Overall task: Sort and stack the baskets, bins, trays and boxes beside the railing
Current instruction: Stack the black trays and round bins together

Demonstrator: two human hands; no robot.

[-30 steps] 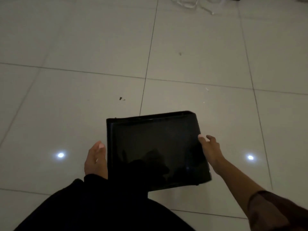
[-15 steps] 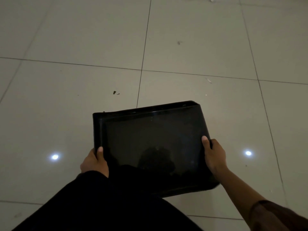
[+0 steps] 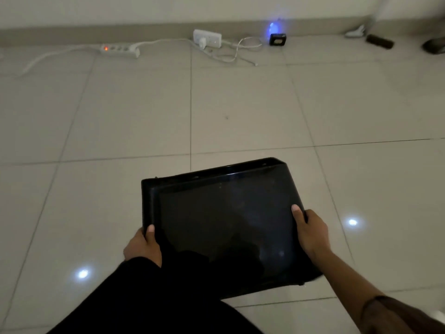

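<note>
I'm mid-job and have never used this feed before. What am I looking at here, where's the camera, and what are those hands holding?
There is no machine: a person works with bare hands, and the one picture comes from a camera worn on their head, looking forward and down. The left hand and right hand grip opposite sides of a black tray or bin, thumbs on top, above a tiled floor. Along the far wall lie a white power strip with a red light, a white socket block with loose cables, and a small black device beside a blue glow. No railing is in view.
</note>
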